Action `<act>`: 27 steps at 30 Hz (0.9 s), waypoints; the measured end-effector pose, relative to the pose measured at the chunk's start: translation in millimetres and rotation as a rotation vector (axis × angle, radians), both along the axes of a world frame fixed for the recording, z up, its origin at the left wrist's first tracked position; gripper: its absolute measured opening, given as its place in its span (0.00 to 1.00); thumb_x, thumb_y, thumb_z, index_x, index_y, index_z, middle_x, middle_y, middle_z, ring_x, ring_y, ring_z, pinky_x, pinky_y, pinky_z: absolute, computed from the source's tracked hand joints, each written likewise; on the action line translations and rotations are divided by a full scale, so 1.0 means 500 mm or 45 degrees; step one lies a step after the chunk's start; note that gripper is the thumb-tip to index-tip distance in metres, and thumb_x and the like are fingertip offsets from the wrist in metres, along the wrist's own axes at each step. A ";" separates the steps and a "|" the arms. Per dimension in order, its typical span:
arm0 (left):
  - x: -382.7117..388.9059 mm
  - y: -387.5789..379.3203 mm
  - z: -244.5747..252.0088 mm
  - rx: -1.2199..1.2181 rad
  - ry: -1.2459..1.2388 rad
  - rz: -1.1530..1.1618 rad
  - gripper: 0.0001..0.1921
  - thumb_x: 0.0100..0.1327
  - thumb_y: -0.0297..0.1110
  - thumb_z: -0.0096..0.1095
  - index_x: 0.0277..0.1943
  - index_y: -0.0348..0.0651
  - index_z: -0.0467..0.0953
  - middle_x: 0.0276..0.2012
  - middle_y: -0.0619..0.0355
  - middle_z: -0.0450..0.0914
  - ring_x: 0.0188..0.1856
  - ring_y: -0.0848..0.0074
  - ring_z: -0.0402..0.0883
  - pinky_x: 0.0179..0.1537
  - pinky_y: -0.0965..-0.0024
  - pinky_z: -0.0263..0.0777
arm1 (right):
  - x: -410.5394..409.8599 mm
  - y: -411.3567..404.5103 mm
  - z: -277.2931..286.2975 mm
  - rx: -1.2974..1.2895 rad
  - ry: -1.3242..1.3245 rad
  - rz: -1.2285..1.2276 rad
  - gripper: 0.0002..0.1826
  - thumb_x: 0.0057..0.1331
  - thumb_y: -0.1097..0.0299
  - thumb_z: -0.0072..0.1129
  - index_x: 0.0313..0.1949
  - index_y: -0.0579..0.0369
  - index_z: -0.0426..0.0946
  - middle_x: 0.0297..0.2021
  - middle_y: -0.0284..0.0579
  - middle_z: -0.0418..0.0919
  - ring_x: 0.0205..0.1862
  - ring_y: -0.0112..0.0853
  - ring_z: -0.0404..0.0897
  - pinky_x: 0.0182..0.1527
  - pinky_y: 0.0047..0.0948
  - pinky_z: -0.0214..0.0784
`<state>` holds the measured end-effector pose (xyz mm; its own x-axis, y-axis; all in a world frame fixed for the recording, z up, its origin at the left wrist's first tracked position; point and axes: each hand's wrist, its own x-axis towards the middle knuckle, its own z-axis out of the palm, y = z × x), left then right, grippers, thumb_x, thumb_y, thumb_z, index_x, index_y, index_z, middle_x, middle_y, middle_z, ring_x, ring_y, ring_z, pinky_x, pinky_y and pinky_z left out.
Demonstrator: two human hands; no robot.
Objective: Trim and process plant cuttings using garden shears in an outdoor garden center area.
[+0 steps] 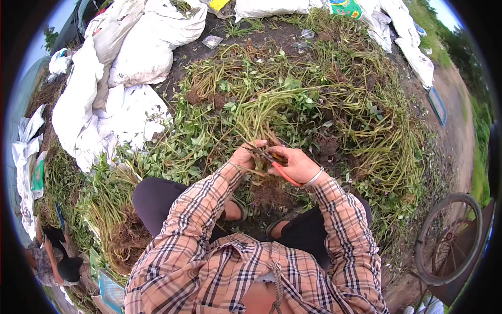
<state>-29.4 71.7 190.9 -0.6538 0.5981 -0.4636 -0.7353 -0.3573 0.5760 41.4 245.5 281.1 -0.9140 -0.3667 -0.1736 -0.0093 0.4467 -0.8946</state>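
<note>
My left hand (244, 156) grips a bunch of leafy green plant stems (262, 110) near its base, and the stems fan out away from me. In my right hand (299, 165) is a pair of scissors or pruning shears with an orange-red handle (287, 175). Its dark blades (259, 151) lie across the stem bases, close to my left fingers. Below both hands hangs a brown tangle of roots (270, 193), above the ground between my feet. Whether the blades are fully closed on a stem is hard to tell.
Cut and uprooted plants (376, 145) cover the ground ahead. A rooted bundle (125, 231) lies by my left side. White woven sacks (145, 43) stand at the front left. A spoked wheel (449, 239) is at the right; another person (51, 255) sits at the far left.
</note>
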 end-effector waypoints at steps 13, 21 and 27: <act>-0.110 -0.096 0.166 -0.026 0.234 -0.064 0.16 0.56 0.30 0.55 0.47 0.34 0.74 0.39 0.51 0.81 0.35 0.65 0.82 0.38 0.62 0.77 | -0.056 0.081 0.020 -0.291 0.084 -0.560 0.32 0.57 0.54 0.64 0.54 0.66 0.69 0.40 0.44 0.78 0.41 0.24 0.73 0.45 0.23 0.66; -0.114 -0.158 0.332 -0.252 0.567 -0.027 0.16 0.60 0.30 0.59 0.50 0.35 0.71 0.39 0.53 0.80 0.39 0.69 0.80 0.45 0.63 0.75 | -0.063 0.049 0.069 -0.297 0.061 -0.546 0.34 0.57 0.54 0.64 0.56 0.66 0.67 0.42 0.49 0.78 0.42 0.28 0.77 0.46 0.24 0.68; -0.144 -0.164 0.325 -0.679 1.200 0.216 0.16 0.54 0.25 0.65 0.46 0.34 0.74 0.38 0.59 0.80 0.36 0.79 0.77 0.41 0.74 0.70 | -0.047 0.056 0.086 -0.227 0.045 -0.212 0.34 0.56 0.53 0.65 0.54 0.67 0.69 0.38 0.45 0.78 0.39 0.26 0.75 0.44 0.24 0.68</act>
<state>-101.2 -10.2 353.4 -0.9365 0.3378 0.0935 0.1170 0.0497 0.9919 18.0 273.6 324.0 -0.9688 -0.2322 -0.0864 0.0185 0.2801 -0.9598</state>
